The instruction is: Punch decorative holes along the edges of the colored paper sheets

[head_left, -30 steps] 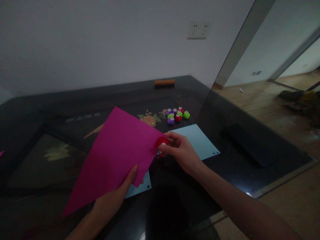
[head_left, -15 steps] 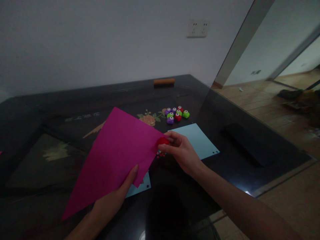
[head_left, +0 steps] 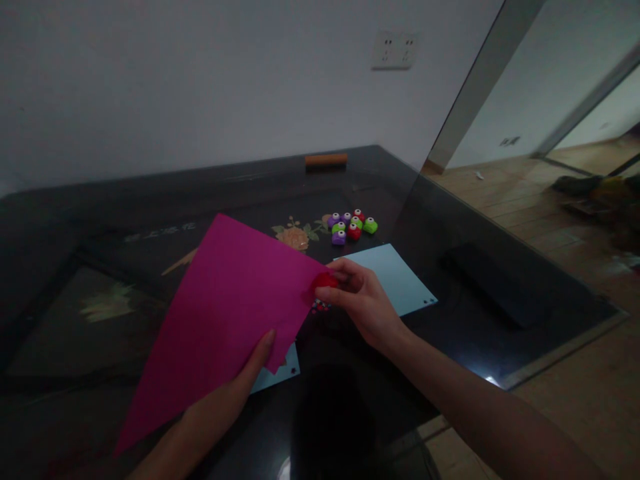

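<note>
My left hand (head_left: 235, 393) grips a magenta sheet of paper (head_left: 225, 307) along its lower edge, thumb on top and fingers hidden beneath. The sheet is tilted above the dark glossy table. At its right corner, my right hand (head_left: 360, 297) is closed around a small red craft punch (head_left: 325, 281), with the corner at the punch. Tiny coloured paper bits (head_left: 321, 306) lie on the table just below it. A light blue sheet (head_left: 400, 280) with small cut-outs at one corner lies behind my right hand. Another light blue sheet (head_left: 280, 377) shows partly under the magenta one.
Several purple, green and red craft punches (head_left: 354, 231) with eye-like tops stand in a cluster behind the blue sheet. A brown cylinder (head_left: 326, 161) lies near the wall. To the right rests a dark flat object (head_left: 490, 287). The wall carries a socket (head_left: 395, 51).
The magenta sheet's left side has shifted slightly left and down. Both hands keep their grips, and the punch stays at the right corner. The camera view has shifted slightly.
</note>
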A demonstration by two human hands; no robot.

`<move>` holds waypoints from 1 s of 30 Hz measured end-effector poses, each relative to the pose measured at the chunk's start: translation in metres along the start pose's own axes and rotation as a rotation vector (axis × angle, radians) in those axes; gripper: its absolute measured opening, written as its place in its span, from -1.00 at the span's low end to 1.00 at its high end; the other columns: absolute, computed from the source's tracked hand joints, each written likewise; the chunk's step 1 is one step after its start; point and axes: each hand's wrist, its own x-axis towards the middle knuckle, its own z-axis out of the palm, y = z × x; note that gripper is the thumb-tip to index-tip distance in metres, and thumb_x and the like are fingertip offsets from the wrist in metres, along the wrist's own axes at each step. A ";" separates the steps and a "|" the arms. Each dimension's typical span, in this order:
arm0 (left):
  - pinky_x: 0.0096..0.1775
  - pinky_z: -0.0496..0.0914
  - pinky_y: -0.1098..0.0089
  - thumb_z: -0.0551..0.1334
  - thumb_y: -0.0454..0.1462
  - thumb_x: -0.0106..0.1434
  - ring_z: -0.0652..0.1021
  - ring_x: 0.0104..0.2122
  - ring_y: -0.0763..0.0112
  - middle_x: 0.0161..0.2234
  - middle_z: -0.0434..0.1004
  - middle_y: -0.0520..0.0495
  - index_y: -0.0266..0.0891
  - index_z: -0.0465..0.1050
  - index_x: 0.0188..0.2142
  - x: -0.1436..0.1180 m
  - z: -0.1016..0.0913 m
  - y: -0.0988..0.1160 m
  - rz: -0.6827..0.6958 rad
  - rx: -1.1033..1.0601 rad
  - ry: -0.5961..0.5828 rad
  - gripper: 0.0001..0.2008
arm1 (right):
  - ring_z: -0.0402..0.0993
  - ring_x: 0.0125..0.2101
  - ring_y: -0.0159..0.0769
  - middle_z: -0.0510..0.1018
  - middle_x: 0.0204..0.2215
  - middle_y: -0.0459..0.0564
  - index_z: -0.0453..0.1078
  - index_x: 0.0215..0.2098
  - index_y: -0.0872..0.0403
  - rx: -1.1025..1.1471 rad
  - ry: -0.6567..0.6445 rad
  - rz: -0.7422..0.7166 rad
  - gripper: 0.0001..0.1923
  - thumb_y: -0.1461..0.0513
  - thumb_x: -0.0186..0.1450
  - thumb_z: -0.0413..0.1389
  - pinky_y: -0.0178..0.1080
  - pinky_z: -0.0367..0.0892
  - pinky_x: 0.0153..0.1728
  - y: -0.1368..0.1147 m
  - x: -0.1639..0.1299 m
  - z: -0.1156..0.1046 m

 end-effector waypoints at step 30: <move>0.11 0.02 -0.23 0.03 -0.39 0.16 0.30 0.12 -0.13 0.01 0.45 -0.21 -0.15 0.51 -0.09 0.000 0.009 -0.006 0.063 0.061 0.219 -0.60 | 0.48 -0.40 -0.43 0.55 -0.35 -0.15 0.41 -0.24 0.02 0.010 -0.085 0.005 -0.60 0.30 -0.06 0.34 -0.36 0.39 -0.38 -0.001 0.001 0.000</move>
